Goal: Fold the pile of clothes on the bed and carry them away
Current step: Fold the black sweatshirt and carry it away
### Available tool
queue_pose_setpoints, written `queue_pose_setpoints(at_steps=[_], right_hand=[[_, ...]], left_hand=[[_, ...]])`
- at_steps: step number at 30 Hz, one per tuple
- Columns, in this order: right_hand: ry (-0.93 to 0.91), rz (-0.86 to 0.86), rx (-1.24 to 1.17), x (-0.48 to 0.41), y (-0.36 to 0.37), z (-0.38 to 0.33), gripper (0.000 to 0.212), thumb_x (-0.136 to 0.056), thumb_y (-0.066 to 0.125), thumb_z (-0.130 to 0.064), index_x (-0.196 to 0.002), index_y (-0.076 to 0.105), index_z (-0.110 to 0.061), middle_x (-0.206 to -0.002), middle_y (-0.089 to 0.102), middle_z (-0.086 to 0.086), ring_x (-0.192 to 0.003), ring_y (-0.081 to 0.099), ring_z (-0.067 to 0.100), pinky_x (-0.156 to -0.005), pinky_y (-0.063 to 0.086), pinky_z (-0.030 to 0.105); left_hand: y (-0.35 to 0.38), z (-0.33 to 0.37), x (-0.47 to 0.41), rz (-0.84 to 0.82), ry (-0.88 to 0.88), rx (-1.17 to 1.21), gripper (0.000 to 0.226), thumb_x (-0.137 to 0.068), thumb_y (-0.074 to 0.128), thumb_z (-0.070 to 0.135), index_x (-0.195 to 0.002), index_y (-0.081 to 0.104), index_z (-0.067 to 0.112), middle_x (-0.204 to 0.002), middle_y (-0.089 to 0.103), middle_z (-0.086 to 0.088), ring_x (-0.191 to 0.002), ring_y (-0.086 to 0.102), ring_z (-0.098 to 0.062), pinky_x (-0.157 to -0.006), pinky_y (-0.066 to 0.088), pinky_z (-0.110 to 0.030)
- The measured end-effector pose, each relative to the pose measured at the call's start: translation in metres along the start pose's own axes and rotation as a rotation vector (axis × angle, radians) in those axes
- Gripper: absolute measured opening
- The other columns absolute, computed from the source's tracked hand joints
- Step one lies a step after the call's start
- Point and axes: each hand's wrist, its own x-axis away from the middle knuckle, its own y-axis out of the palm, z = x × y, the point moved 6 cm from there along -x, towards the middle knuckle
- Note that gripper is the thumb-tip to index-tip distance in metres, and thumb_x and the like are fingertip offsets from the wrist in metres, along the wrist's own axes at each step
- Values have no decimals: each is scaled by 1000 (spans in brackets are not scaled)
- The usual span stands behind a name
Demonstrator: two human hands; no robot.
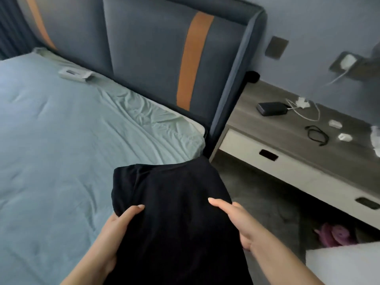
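Left hand (115, 227) and right hand (236, 221) grip the soft black folded clothes (174, 202) before me, lower centre, over the bed (61, 140) edge; its rumpled mint cover lies open leftward, wood-grain desk (257, 128) right.

- The bed (61, 130) in front of me wears a pale green sheet, rumpled towards its right head corner
- A flat white box (75, 74) lies at the bed's head edge
- The bedside table (257, 120), just beside that right corner, carries a black power bank (271, 109), a white cable (306, 114), a looped black cable (316, 135) and two small white pieces (335, 123)
- On the grey floor (257, 192), pink slippers (335, 233) lie below the table's front edge
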Motion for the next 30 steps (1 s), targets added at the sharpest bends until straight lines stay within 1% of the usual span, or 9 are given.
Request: queue_pose_setpoints(at_steps=[3, 4, 7, 11, 14, 19, 22, 25, 30], right_hand=[[44, -121, 48, -54, 22, -38, 39, -71, 81, -36, -93, 52, -23, -76, 75, 0, -66, 73, 15, -51, 57, 28], [59, -181, 63, -71, 31, -51, 39, -73, 80, -32, -99, 55, -18, -76, 76, 3, -69, 74, 18, -51, 57, 29], [110, -320, 159, -129, 53, -86, 50, -74, 79, -28, -114, 60, -6, -98, 74, 14, -90, 72, 28, -66, 59, 34], [165, -504, 310, -195, 76, -122, 38, -77, 74, -31, -108, 70, -9, -107, 72, 14, -98, 70, 28, -70, 58, 30], [197, -546, 401, -243, 88, -127, 40, -78, 74, -32, -112, 68, -11, -108, 72, 12, -99, 70, 27, -71, 58, 29], [242, -611, 472, -307, 117, -107, 41, -81, 71, -30, -117, 66, -11, -112, 71, 10, -103, 69, 25, -75, 57, 29], [232, -668, 416, -342, 131, -98, 38, -82, 71, -33, -117, 68, -16, -120, 68, 9, -111, 65, 25, -82, 56, 29], [221, -715, 388, -392, 147, -82, 42, -81, 73, -39, -120, 66, -23, -125, 65, 8, -116, 62, 26, -86, 55, 31], [288, -602, 549, -495, 165, -9, 58, -78, 71, -52, -126, 60, -23, -123, 67, 4, -114, 63, 25, -99, 49, 40]], left_hand=[[-6, 9, -26, 113, 16, 91, 35, -81, 68, 37, -111, 65, 21, -95, 76, -5, -84, 74, -24, -77, 55, -39], [-8, 10, -35, 157, 19, 126, 36, -80, 69, 37, -113, 65, 22, -96, 76, -5, -87, 73, -24, -79, 55, -40], [-6, 7, -63, 319, 2, 224, 36, -79, 71, 34, -112, 65, 22, -95, 76, -2, -88, 73, -22, -76, 55, -37], [2, -2, -98, 553, -48, 339, 34, -77, 74, 26, -107, 68, 14, -91, 74, -4, -86, 68, -19, -70, 50, -31], [3, -17, -132, 637, -79, 407, 48, -74, 77, 22, -119, 64, 9, -103, 72, -9, -98, 66, -25, -91, 50, -41], [-8, -28, -173, 666, -105, 450, 50, -78, 74, 27, -123, 60, 11, -106, 73, -9, -98, 68, -28, -94, 51, -44], [-28, -29, -193, 679, 3, 456, 65, -65, 80, 35, -125, 60, 19, -111, 72, -2, -101, 68, -25, -97, 49, -47], [-49, -48, -229, 698, 95, 448, 72, -55, 83, 46, -121, 61, 27, -113, 72, 6, -101, 70, -16, -89, 52, -41], [-75, -142, -352, 661, -61, 591, 52, -79, 76, 31, -126, 57, 17, -118, 69, -6, -101, 68, -24, -91, 53, -40]])
